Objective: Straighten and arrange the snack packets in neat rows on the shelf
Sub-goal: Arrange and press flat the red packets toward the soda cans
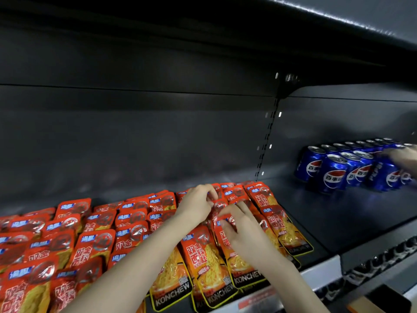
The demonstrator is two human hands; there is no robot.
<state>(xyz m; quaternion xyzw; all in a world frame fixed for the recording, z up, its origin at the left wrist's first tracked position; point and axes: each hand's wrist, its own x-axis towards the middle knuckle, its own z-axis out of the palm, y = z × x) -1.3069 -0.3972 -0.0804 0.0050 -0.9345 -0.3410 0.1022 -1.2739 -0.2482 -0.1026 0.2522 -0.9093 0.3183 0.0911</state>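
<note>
Head view: left hand point(198, 206) and right hand point(239, 231) are pinching glossy red foil snack packets point(220, 204).
Risk: tugging could be sliding overlapped neighbours askew.

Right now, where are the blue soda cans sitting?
In the head view, the blue soda cans stand at the far right of the shelf, beyond a bare gap to the right of the red snack packets.

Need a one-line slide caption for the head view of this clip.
Left hand and right hand pinch red snack packets in overlapping rows on a dark shelf; blue cans stand to the right.
</note>
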